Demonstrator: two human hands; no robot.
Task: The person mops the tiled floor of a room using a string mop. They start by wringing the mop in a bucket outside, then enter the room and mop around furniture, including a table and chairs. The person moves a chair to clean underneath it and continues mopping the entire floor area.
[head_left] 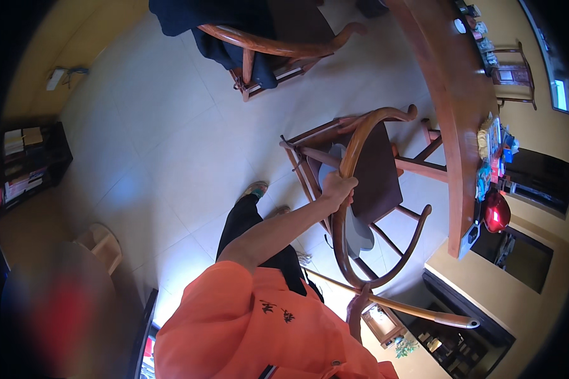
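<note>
Left hand (339,188) wrapped tight round the chair (367,189) back rail, right hand (358,303) closed on a stick (398,306) below the chair; a 1-handed hold could let the chair tip twd the table (455,114).

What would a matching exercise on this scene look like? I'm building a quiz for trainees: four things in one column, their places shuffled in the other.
Things:
1. left hand
2. right hand
3. dark cloth
4. red rounded object

Places:
A. draped over the far chair
B. gripping the curved chair rail
C. beside the long table
D. by the pale pole, low in the picture

Pairs: 1-B, 2-D, 3-A, 4-C.
</note>
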